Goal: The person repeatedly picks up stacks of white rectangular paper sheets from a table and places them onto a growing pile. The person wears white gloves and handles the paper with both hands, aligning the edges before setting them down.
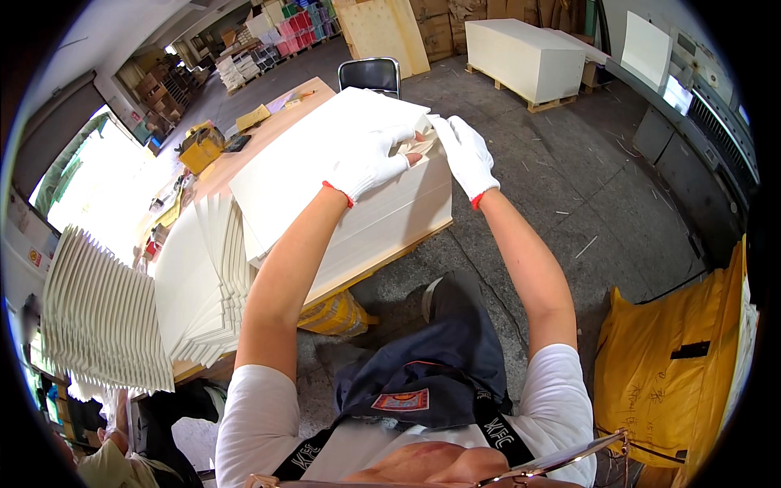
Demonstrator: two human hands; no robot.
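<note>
A tall stack of large white card sheets (309, 154) stands on the table in front of me. Both my hands wear white knitted gloves with red cuffs, and some fingertips are bare. At the stack's right end, my left hand (374, 163) lies over the top, its thumb and fingers curled about the bent sheet corners (421, 146). Beside it, my right hand (468, 159) grips the same corner from the outer side, fingers pointing away from me; its thumb is hidden. The upper corners look slightly fanned and lifted between the two hands.
Fanned white sheets (102, 305) stand at left on the wooden table (313, 89). A yellow box (202, 148) sits farther back. Behind the table is a black chair (370, 75). A yellow-covered bundle (671, 370) is at my right, a grey machine (691, 138) beyond. A palletized white stack (525, 61) stands behind.
</note>
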